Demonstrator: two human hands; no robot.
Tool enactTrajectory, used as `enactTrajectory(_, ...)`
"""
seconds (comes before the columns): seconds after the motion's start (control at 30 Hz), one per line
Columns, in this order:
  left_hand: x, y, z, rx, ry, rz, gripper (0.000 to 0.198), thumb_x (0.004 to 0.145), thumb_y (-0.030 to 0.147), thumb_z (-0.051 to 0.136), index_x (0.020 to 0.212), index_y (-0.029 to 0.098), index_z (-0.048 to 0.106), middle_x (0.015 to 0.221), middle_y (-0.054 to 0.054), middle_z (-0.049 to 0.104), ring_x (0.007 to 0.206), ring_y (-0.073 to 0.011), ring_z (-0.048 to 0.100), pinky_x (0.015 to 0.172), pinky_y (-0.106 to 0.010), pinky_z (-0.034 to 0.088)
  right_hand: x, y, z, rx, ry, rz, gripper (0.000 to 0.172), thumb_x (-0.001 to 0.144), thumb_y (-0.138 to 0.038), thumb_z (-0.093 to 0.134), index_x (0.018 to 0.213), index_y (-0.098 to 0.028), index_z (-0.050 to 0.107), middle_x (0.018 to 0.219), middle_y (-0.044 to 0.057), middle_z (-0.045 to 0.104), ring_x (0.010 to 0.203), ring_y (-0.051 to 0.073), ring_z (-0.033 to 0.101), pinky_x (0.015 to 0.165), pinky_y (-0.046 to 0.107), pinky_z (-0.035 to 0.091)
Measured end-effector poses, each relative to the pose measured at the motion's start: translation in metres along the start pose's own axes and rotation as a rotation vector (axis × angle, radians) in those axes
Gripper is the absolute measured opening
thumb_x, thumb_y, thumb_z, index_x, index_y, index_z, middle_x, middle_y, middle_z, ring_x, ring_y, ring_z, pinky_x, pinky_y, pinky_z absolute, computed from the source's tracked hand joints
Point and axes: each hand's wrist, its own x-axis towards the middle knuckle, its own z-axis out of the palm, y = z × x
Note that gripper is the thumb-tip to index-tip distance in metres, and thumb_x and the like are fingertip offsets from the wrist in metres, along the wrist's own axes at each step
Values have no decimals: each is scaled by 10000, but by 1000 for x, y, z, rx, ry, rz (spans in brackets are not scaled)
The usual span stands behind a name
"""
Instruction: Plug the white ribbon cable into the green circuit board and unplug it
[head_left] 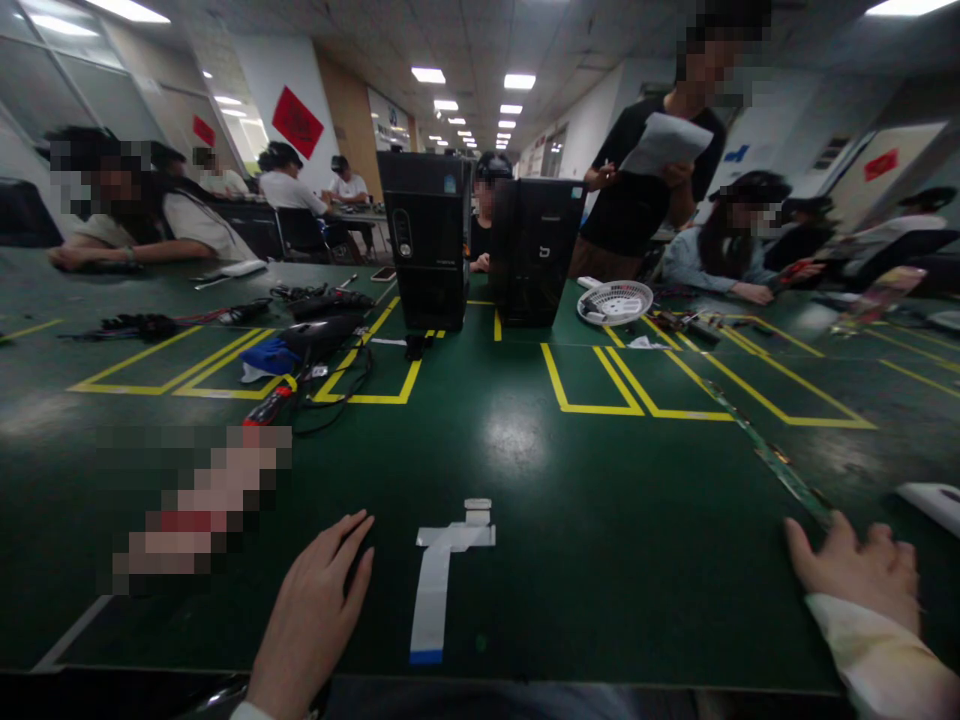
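My left hand (319, 605) rests low over the green table, fingers stretched out and nothing in them. Just right of it lies a flat white ribbon cable (430, 600) with a blue end, folded across near its top. A small white connector piece (478, 508) touches or nearly touches that fold. At the right, my right hand (862, 565) has its thumb and fingers apart. Its fingertips meet or nearly meet the near end of a long, narrow green circuit board strip (784, 467), which stretches away across the table.
Two black computer towers (427, 240) stand mid-table. A white round grille (615, 303), dark cables (142, 327) and a red-black handled tool (268, 405) lie around yellow tape outlines (600, 408). A white object (934, 505) is at far right. People sit and stand beyond.
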Motion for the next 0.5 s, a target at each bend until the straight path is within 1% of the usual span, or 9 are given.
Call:
enactTrajectory(0.1, 0, -1, 2, -3, 9, 8, 465, 913, 418, 385, 1272, 169, 544, 1295, -121, 561, 1170, -266, 533, 991, -455, 431, 21, 12, 6, -20, 1, 2, 842, 851, -630, 109, 1352, -34, 429, 1393, 298, 318, 1339, 425, 224, 1018, 563, 252)
enactTrajectory(0.17, 0, -1, 2, -5, 10, 3, 461, 913, 419, 388, 1274, 178, 542, 1296, -118, 561, 1170, -268, 534, 986, -459, 435, 35, 22, 11, -27, -40, -13, 791, 863, -596, 149, 1354, -44, 432, 1353, 301, 379, 1303, 407, 313, 975, 547, 305)
enactTrajectory(0.27, 0, 0, 0, -10, 14, -4, 464, 910, 425, 387, 1277, 185, 542, 1289, -114, 567, 1162, -272, 540, 981, -461, 440, 52, 36, 18, -31, -122, -97, 738, 874, -534, 189, 1342, -24, 445, 1268, 305, 472, 1191, 398, 456, 911, 523, 371)
enactTrajectory(0.33, -1, 0, 0, -14, 18, -7, 467, 910, 423, 384, 1277, 183, 544, 1289, -113, 567, 1160, -275, 542, 980, -462, 440, 58, 41, 22, -18, -135, -177, 715, 880, -488, 189, 1329, 3, 450, 1236, 302, 502, 1154, 389, 486, 908, 507, 387)
enactTrajectory(0.43, -1, 0, 0, -14, 12, -9, 468, 909, 425, 386, 1276, 182, 545, 1291, -115, 566, 1158, -276, 543, 979, -462, 440, 61, 44, 25, 7, -158, -289, 674, 874, -409, 208, 1298, 53, 456, 1214, 297, 521, 1146, 354, 497, 940, 438, 397)
enactTrajectory(0.5, -1, 0, 1, -13, 9, -8, 469, 910, 429, 385, 1278, 185, 543, 1290, -115, 565, 1159, -275, 542, 977, -460, 440, 61, 46, 26, -9, -111, -330, 617, 858, -371, 256, 1269, 21, 495, 1179, 256, 564, 1109, 301, 539, 929, 360, 418)
